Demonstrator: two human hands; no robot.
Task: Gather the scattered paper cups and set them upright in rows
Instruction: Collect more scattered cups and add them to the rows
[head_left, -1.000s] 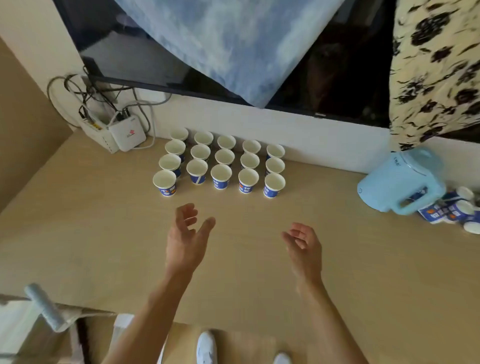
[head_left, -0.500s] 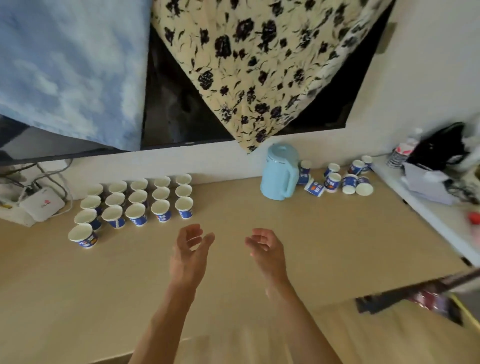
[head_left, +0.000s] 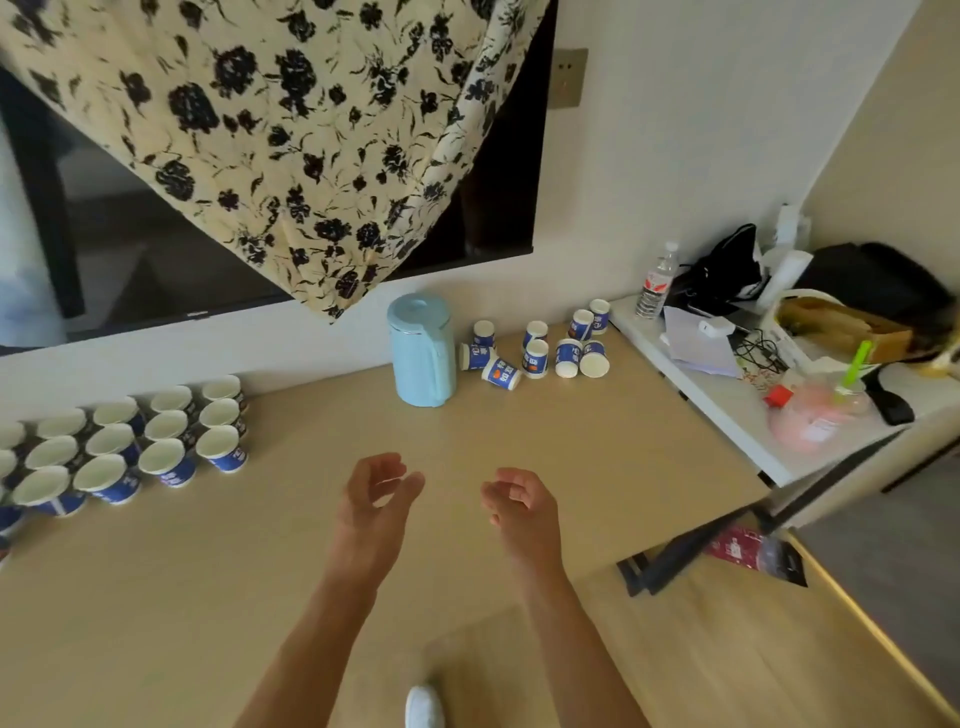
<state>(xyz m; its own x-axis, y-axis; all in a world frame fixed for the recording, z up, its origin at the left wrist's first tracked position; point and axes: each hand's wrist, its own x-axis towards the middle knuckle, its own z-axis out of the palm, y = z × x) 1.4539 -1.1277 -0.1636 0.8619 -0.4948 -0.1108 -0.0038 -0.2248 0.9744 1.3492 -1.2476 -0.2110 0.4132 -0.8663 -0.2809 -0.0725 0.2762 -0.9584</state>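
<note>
Several blue-and-white paper cups stand upright in rows (head_left: 124, 441) at the left of the wooden table (head_left: 311, 545). A scattered cluster of the same cups (head_left: 540, 345) sits at the back right, some upside down, two lying on their sides, such as the tipped cup (head_left: 501, 373). My left hand (head_left: 371, 506) and my right hand (head_left: 519, 506) hover over the middle of the table, fingers loosely curled, holding nothing. Both hands are well short of the scattered cups.
A light blue kettle (head_left: 421, 351) stands just left of the scattered cups. A white side shelf (head_left: 727, 400) at the right carries a water bottle (head_left: 657, 280), a black bag, papers and a plastic drink cup. Floral cloth (head_left: 270, 130) hangs over a dark screen.
The view has swung right, away from the rows and toward the scattered cups beside the kettle. Both hands stay empty in front of me, now closer together.
</note>
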